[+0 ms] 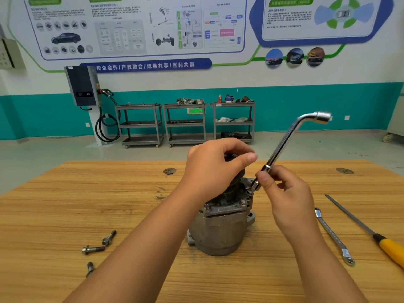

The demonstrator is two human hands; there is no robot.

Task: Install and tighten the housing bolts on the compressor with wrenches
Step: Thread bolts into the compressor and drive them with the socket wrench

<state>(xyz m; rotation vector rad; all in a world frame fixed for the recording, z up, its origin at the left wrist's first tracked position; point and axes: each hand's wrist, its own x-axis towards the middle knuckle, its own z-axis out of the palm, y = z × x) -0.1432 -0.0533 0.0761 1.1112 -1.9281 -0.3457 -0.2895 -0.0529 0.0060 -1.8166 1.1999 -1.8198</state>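
Observation:
A grey metal compressor [220,230] stands upright at the middle of the wooden table [65,204]. Bolt heads [243,201] show on its top flange. My left hand [215,165] curls over the black top of the compressor and grips it. My right hand [284,191] pinches the lower shaft of a chrome L-shaped socket wrench [290,138]. The wrench's lower socket sits on a bolt at the flange's right edge; its bent upper end points up and to the right. Three loose bolts [109,237] lie on the table to the left.
A flat chrome spanner [332,235] and a yellow-handled screwdriver [387,246] lie on the table to the right. Beyond the table stand three grey shelf carts [185,125] and a wall charger with a coiled cable [83,86].

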